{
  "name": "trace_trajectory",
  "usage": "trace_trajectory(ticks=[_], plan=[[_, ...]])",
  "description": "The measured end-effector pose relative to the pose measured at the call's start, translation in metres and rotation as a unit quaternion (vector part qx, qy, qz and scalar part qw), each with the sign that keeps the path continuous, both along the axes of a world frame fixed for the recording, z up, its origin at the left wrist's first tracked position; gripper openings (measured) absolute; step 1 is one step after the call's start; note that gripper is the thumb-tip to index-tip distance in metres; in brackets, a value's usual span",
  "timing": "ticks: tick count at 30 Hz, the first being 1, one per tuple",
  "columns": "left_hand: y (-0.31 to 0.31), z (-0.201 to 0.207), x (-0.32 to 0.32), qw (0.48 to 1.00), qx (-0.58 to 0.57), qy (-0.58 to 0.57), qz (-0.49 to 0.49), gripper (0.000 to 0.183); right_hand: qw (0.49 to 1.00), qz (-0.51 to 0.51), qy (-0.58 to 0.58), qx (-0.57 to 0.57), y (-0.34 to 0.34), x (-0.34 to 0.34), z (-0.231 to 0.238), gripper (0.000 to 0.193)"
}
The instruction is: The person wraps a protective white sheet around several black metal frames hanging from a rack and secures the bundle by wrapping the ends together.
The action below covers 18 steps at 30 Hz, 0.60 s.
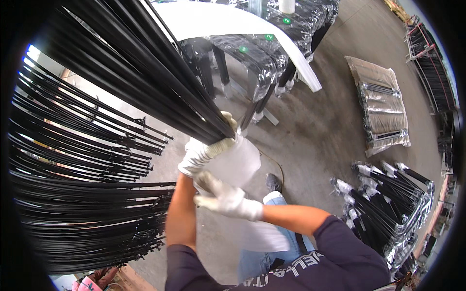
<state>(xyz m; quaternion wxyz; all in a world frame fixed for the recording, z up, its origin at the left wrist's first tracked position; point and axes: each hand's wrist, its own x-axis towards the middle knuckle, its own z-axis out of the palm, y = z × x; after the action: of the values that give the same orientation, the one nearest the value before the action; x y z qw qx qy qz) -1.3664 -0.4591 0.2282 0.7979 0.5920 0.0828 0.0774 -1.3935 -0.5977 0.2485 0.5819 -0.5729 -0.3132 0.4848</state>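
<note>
A thick bundle of long black metal bars (pixel 160 82) slants down from the upper left. My left hand (pixel 208 150), in a whitish knit glove, wraps around the lower end of this bundle. My right hand (pixel 225 198), gloved too, is just below the left wrist; its thumb stands apart from the fingers and nothing shows in its grasp. White sheet material (pixel 238 162) hangs behind both hands, and its lower part (pixel 262 235) lies in front of my legs. How the sheet is held is hidden by my hands and the bars.
Rows of black bars (pixel 92 208) fill the left side. A table (pixel 272 46) wrapped in clear film, with white sheeting (pixel 218 22) over it, stands ahead. To the right lie a film-wrapped flat package (pixel 383 106) and wrapped black frames (pixel 383 203) on the concrete floor (pixel 315 136).
</note>
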Motion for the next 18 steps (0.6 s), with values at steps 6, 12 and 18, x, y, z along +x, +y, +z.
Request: trace_trajectory(ticks=[6, 12, 18], plan=[[0.020, 0.040, -0.007, 0.978, 0.152, 0.095, -0.107, 0.051, 0.965, -0.046, 0.192, 0.175, 0.019, -0.028, 0.008, 0.038], [0.011, 0.013, -0.030, 0.994, 0.076, 0.071, 0.038, 0.047, 0.935, 0.076, 0.277, 0.209, 0.029, -0.032, -0.007, 0.053], [0.029, 0.029, -0.042, 0.978, 0.183, 0.099, 0.020, 0.042, 0.912, 0.156, 0.290, 0.246, 0.051, -0.009, -0.049, 0.042]])
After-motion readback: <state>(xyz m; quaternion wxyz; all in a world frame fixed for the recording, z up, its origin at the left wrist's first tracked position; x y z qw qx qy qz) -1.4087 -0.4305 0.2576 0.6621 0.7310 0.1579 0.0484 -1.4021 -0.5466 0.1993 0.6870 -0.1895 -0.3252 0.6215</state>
